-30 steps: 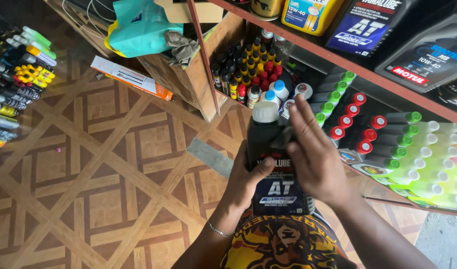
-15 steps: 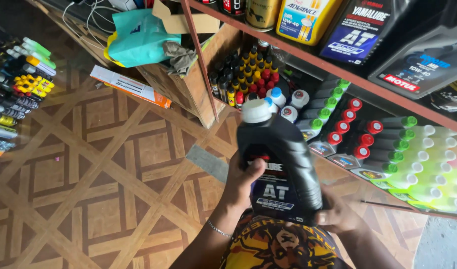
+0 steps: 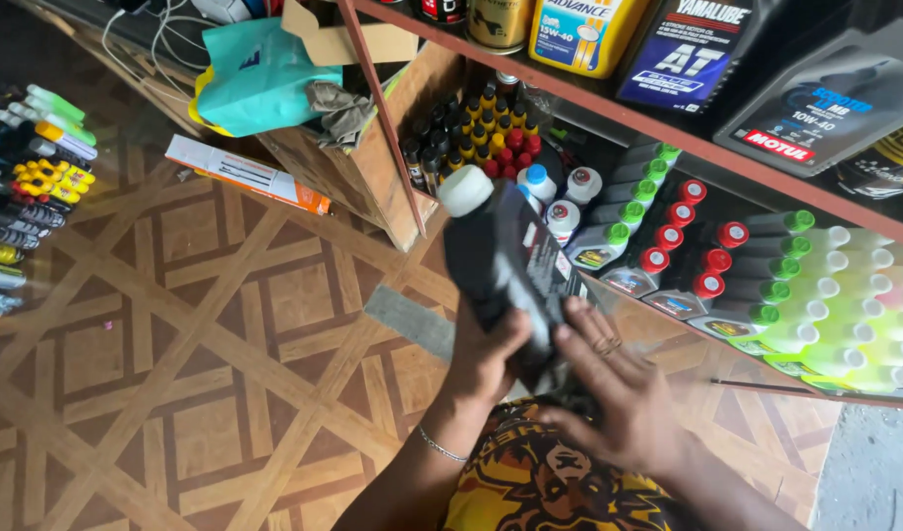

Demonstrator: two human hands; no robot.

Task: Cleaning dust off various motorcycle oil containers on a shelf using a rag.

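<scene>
A black bottle [image 3: 501,270] with a white cap is held; its label appears white and blue, though blurred. A brown floor [image 3: 206,334] is patterned with interlaced tan bands. At the far left, a teal bag [image 3: 260,84] is seen. To the right, grey bottles [image 3: 688,256] are capped in red and green. A yellow-and-black printed garment [image 3: 550,482] is worn.

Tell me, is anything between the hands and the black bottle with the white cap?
Nothing visible. The left hand wraps the black bottle from below, and the right hand lies flat against its side. Both touch it directly.
</scene>
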